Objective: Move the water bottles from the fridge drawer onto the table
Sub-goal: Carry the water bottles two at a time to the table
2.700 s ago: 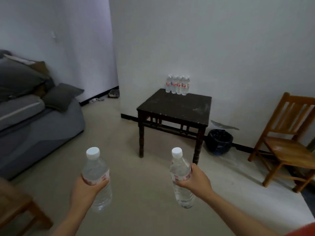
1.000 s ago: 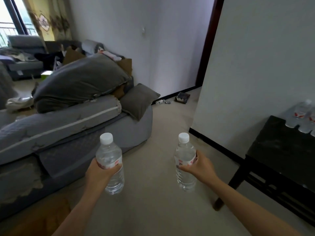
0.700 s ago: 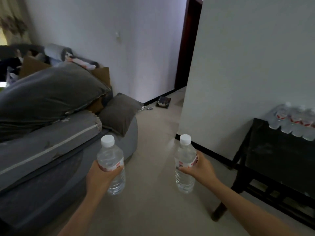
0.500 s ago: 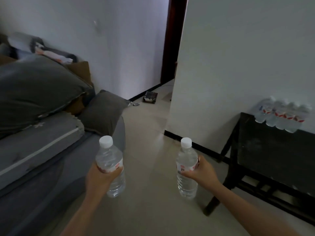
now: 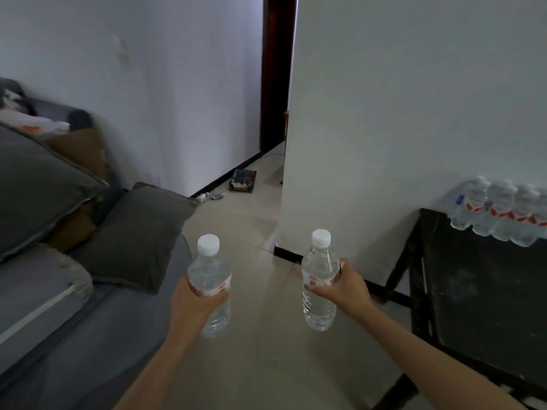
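Observation:
My left hand [image 5: 192, 306] grips a clear water bottle [image 5: 210, 270] with a white cap, held upright at its middle. My right hand [image 5: 346, 288] holds a second upright water bottle [image 5: 319, 279] the same way. Both bottles hang over the floor, left of the dark wooden table [image 5: 485, 303]. Several more water bottles [image 5: 500, 217] with red labels stand in a row at the table's far edge against the white wall. No fridge drawer is in view.
A grey sofa [image 5: 74, 321] with dark cushions [image 5: 139, 241] fills the left side. A white wall corner [image 5: 284, 202] juts out ahead, with a dark door frame [image 5: 275, 75] behind it. A small dark object [image 5: 243, 180] lies on the floor by the baseboard.
The view has swung right: the sofa slid left and the table with its bottle row came further into view. Both hands keep the same hold on their bottles.

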A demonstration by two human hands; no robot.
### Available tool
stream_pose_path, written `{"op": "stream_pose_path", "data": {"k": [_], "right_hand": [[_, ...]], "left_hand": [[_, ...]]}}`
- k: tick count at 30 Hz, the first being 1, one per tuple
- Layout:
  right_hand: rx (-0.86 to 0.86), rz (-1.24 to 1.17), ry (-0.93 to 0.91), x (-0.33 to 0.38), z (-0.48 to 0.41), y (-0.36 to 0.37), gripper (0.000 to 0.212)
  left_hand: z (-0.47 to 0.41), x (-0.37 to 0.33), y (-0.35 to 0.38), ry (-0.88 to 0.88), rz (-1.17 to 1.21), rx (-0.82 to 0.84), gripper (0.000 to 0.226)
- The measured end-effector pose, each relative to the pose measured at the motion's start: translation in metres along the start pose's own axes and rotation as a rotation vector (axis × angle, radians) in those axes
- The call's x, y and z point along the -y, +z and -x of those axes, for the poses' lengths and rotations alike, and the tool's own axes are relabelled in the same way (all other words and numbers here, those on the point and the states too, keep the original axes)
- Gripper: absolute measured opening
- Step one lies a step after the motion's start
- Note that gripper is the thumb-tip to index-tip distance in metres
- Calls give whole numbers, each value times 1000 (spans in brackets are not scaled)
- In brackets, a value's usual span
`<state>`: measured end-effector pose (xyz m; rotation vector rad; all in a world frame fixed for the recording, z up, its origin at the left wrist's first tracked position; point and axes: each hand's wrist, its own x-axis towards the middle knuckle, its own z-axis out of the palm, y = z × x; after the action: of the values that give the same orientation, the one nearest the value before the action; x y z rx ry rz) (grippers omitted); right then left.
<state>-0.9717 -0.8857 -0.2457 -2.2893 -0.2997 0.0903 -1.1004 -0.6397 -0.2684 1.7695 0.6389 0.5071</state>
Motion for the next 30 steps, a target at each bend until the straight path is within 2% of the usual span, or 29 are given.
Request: {"op": "stream_pose_path", "data": {"k": [2, 8, 14, 18, 22, 26, 30], "right_hand": [[2, -6, 2, 1, -27, 0, 59], [-39, 18, 76, -13, -88, 3, 67], [-138, 27, 158, -25, -156, -2, 61], [-246, 10, 211, -27, -205, -8, 61], [-355, -12, 295, -21, -243, -20, 64], [-432, -51, 386, -24, -255, -29, 63], [-476, -14, 505, -39, -250, -40, 58]], "left_hand": [[-25, -7, 10, 10, 34, -24, 64], [-98, -17, 48, -6, 76, 30, 85], [-192, -30, 100, 35, 58, 126, 61], [-258, -42, 136, 96, 71, 222, 69], [-321, -63, 174, 124, 85, 330, 56], [-360, -77, 217, 166, 98, 409, 82], [-371, -78, 269, 130, 111, 546, 78]]}}
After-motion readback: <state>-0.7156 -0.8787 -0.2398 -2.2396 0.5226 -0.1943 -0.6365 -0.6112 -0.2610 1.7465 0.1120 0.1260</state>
